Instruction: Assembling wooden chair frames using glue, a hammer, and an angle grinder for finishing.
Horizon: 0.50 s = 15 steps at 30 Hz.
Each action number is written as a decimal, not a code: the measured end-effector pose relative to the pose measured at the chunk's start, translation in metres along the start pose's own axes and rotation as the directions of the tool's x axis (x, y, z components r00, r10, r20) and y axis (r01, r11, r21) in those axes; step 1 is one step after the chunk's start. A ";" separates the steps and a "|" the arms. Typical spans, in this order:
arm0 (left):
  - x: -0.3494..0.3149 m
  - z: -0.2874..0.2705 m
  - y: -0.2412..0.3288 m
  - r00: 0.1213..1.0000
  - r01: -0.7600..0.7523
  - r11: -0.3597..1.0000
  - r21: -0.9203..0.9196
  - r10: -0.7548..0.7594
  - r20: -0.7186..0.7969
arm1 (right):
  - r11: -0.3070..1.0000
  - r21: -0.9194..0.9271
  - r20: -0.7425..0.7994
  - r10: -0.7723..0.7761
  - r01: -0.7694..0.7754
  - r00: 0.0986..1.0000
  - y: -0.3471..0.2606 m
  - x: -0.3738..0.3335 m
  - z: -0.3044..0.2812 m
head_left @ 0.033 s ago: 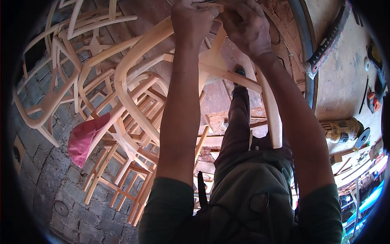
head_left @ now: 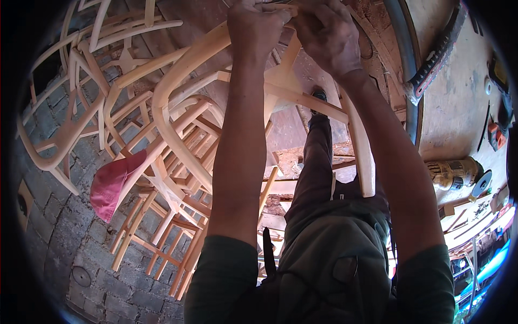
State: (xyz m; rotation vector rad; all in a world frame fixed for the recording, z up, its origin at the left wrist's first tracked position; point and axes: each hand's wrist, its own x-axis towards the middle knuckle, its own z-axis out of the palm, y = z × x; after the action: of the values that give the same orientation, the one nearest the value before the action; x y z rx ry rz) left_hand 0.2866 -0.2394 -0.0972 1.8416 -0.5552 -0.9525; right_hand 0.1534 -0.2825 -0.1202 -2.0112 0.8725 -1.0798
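Note:
At the top edge of the view my left hand [head_left: 256,27] is closed, its fingers pinched on a pale wooden bar [head_left: 280,7] that shows between my hands. Beside it my right hand [head_left: 329,38] has its fingers curled in against the same bar; whatever lies under the fingertips is hidden. The bar seems to belong to an unpainted wooden chair [head_left: 172,124] in front of me. That chair's curved rail bends down left of my left forearm, and a straight leg [head_left: 360,146] comes down beside my right forearm.
Several bare wooden chair frames [head_left: 70,129] crowd the left, with a pink cap [head_left: 116,183] hung on one. Grey paving blocks [head_left: 116,286] lie below. On the wooden bench [head_left: 448,127] at right are a yellow angle grinder [head_left: 453,173] and a long black strip-like tool [head_left: 437,56].

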 end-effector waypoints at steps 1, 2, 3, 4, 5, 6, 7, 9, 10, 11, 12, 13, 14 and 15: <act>0.002 0.002 -0.005 1.000 -0.013 0.991 -0.134 0.015 0.015 | 0.999 0.035 -0.025 -0.016 0.016 1.000 0.000 0.002 -0.002; 0.005 0.002 -0.009 1.000 -0.014 0.991 -0.137 0.016 0.018 | 0.999 0.030 -0.026 -0.017 0.017 1.000 0.006 0.002 0.003; 0.007 0.002 -0.012 0.999 -0.029 0.992 -0.123 0.034 0.034 | 0.964 0.247 -0.164 -0.060 0.100 0.985 0.016 0.001 0.012; 0.008 0.004 -0.010 0.997 -0.043 0.993 -0.109 0.049 0.051 | 0.876 0.438 -0.304 -0.069 0.203 0.950 0.020 0.001 0.017; 0.007 0.006 -0.007 0.997 -0.043 0.993 -0.111 0.049 0.055 | 0.878 0.434 -0.305 -0.069 0.203 0.950 0.024 -0.002 0.017; 0.006 0.008 -0.005 0.997 0.001 0.995 -0.100 0.007 0.080 | 0.887 0.420 -0.287 -0.067 0.189 0.955 0.029 -0.005 0.015; 0.005 0.008 0.000 0.994 0.043 0.995 -0.085 -0.035 0.100 | 0.894 0.412 -0.270 -0.063 0.174 0.961 0.029 -0.005 0.014; 0.008 -0.006 -0.015 0.997 0.002 0.996 -0.084 0.005 0.077 | 0.966 0.252 -0.131 -0.028 0.060 0.991 0.003 0.003 0.005; 0.009 -0.004 -0.015 0.996 -0.036 0.994 -0.100 0.044 0.076 | 0.999 0.041 0.002 0.034 -0.034 0.999 -0.003 0.006 -0.003; 0.009 -0.002 -0.016 0.995 -0.038 0.994 -0.103 0.047 0.082 | 0.999 0.034 -0.001 0.034 -0.034 0.999 0.000 0.004 -0.004; 0.006 -0.001 -0.017 0.993 -0.048 0.987 -0.156 0.064 0.100 | 0.999 0.005 0.023 0.049 -0.049 0.999 0.003 0.001 -0.003; 0.004 0.000 -0.015 0.990 -0.058 0.977 -0.207 0.083 0.113 | 0.998 -0.021 0.046 0.063 -0.062 0.997 0.004 0.000 -0.004; 0.005 0.000 -0.018 0.990 -0.061 0.976 -0.209 0.086 0.116 | 0.998 -0.023 0.043 0.061 -0.060 0.997 0.005 0.000 -0.004; 0.006 -0.001 -0.023 0.991 -0.091 0.988 -0.127 0.102 0.082 | 0.999 -0.029 0.055 0.046 -0.044 0.997 0.005 0.000 -0.004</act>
State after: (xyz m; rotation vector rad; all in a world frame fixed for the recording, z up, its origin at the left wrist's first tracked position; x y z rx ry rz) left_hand 0.2901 -0.2329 -0.1192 1.6539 -0.6206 -0.9846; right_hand 0.1484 -0.2865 -0.1226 -2.0247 0.9036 -0.9870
